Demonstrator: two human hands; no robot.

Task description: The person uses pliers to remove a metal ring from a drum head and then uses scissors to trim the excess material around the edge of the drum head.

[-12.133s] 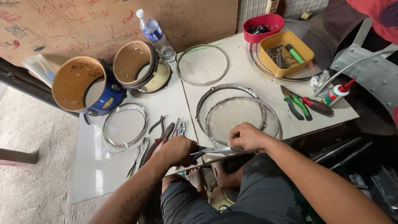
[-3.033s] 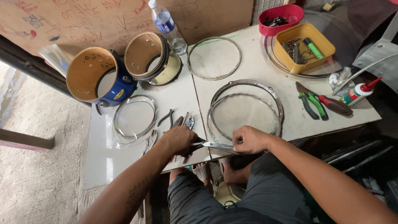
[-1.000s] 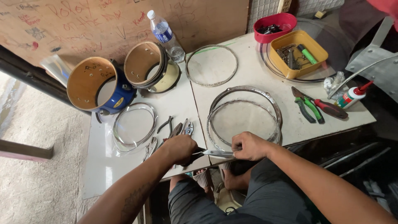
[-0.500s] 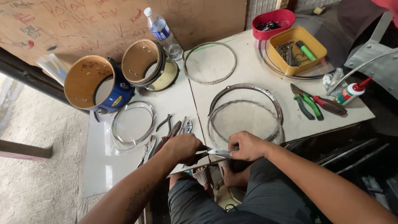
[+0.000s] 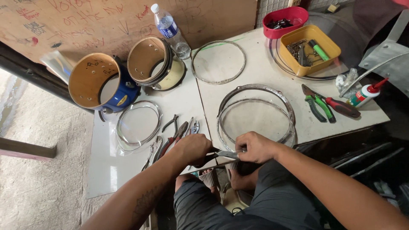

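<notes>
At the near edge of the table (image 5: 128, 179), the left hand (image 5: 191, 148) is closed around the handles of a dark tool, its fingers wrapped tight, while the right hand (image 5: 254, 147) pinches a thin metal strip (image 5: 227, 154) between thumb and fingertips; the strip lies between the two hands, at 6 o'clock from the big hoops. It looks light, stiff and springy, with thin edges that could cut or slip, so it seems best held flat and close to the spot being worked. Just to 10 o'clock of the left hand lies a cluster of pliers (image 5: 174, 134), and beside them a clear ring (image 5: 138, 125). At 12 o'clock from the right hand sit two stacked metal hoops (image 5: 255, 113). Farther off stand a blue drum shell (image 5: 100, 87), a second shell (image 5: 155, 64), another hoop (image 5: 218, 61), a water bottle (image 5: 170, 30), a yellow tray (image 5: 313, 49) and a red tub (image 5: 284, 21).
</notes>
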